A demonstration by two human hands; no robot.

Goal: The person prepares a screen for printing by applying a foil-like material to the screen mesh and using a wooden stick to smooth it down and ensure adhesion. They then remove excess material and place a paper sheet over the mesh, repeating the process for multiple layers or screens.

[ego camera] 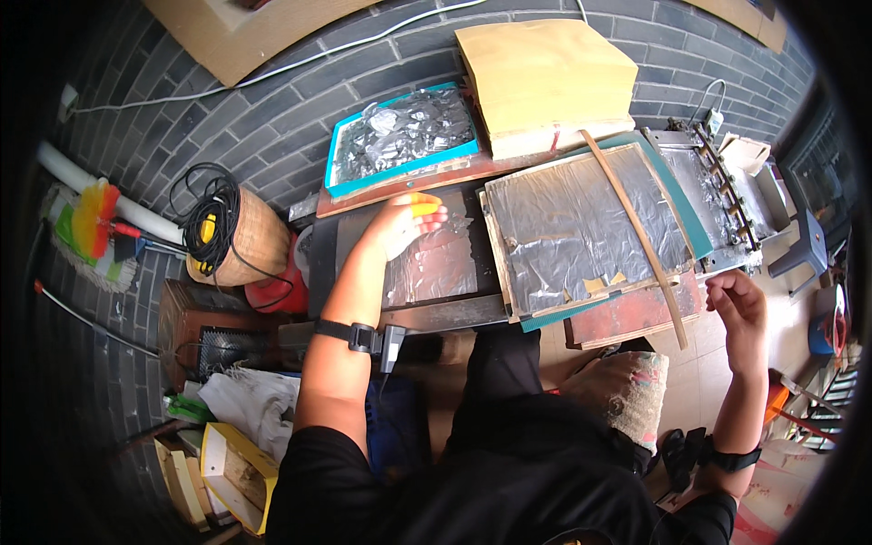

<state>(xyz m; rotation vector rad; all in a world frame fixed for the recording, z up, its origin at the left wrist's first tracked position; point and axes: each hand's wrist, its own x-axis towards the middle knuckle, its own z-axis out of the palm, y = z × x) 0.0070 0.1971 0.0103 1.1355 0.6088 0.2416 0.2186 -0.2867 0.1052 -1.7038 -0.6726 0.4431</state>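
Observation:
My left hand reaches over a thin silvery foil sheet on the dark work surface. A yellow cover wraps one of its stretched fingers; the thumb is hidden, and no held thing shows. To the right lies a stack of sheets topped with wrinkled foil. A narrow wooden strip crosses that stack at a slant and juts past its near edge. Out beyond the stack's right side, my right hand hangs in the air with curled fingers. Whether anything small is pinched there is unclear.
Behind the work surface stand a blue-rimmed tray of crumpled foil scraps and a thick stack of yellow paper. A metal device with a toothed bar sits at right. At left, a woven basket carries coiled black cable.

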